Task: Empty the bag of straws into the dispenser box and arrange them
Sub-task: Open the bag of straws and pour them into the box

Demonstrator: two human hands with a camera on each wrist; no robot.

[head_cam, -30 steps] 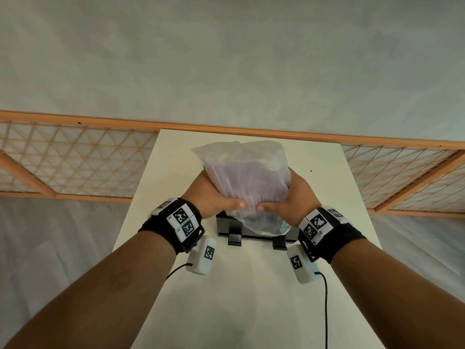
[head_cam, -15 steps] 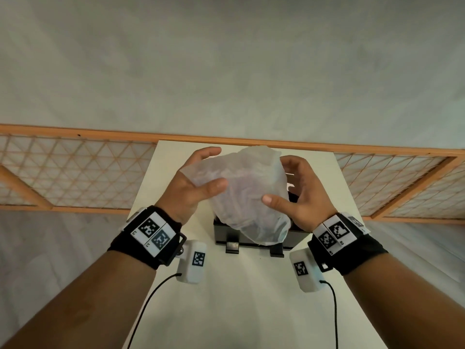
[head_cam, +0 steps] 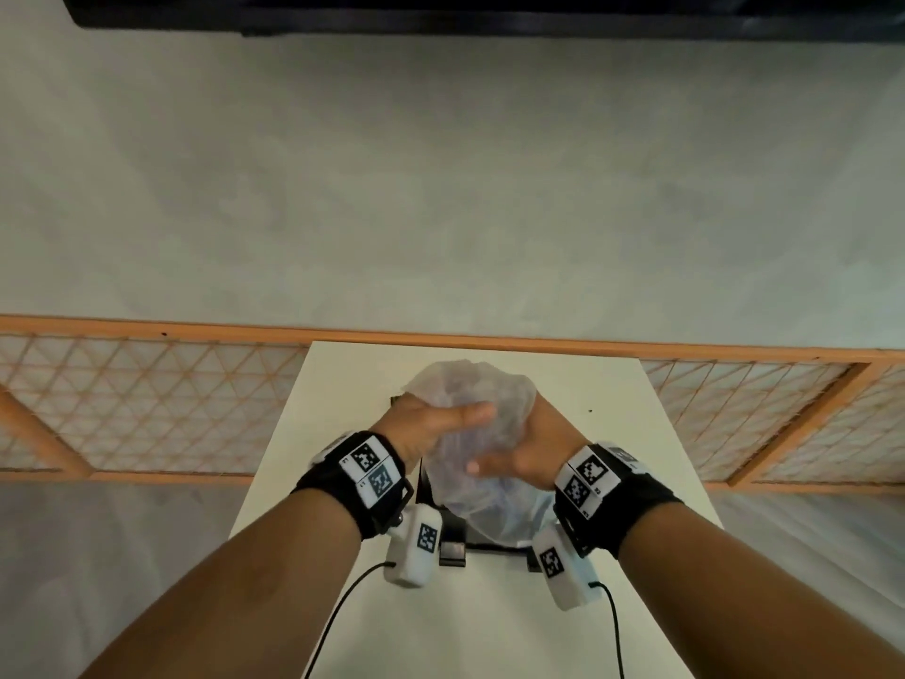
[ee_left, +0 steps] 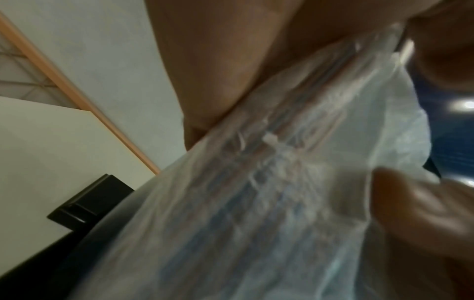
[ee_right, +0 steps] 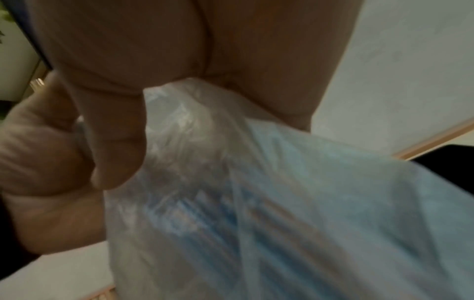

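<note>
Head view — worktop [head_cam: 489, 619]: pale, narrow, running away from the viewer toward a wooden lattice rail [head_cam: 147, 409].
Head view — bag [head_cam: 470, 433]: translucent plastic, crumpled, held above the box; its lower end hangs down into the box opening.
Head view — box [head_cam: 453, 543]: black, standing on the worktop under the bag, mostly hidden by the bag and wrists; two small black feet show at its near edge.
Head view — left hand [head_cam: 431, 426]: grips the bag's upper left side, thumb laid across the front of the plastic.
Head view — right hand [head_cam: 534, 455]: grips the bag's right side lower down, thumb pressed on the front.
Head view — wrists: each carries a black band with square markers and a white pod with a cable.

Left wrist view — bag [ee_left: 282, 192]: fills most of the frame; straws [ee_left: 269, 203] show through the plastic as blurred parallel stripes, bluish and pale.
Left wrist view — left hand [ee_left: 231, 71]: palm and thumb against the bag's upper side; the other hand's fingers [ee_left: 423, 213] press on the plastic at lower right.
Left wrist view — box [ee_left: 89, 201]: a black corner on the worktop [ee_left: 38, 152], beneath the bag.

Right wrist view — bag [ee_right: 282, 203]: bunched plastic gathered at the palm, blurred blue stripes inside.
Right wrist view — right hand [ee_right: 128, 71]: thumb curled against the bunched plastic — closed on the bag.
</note>
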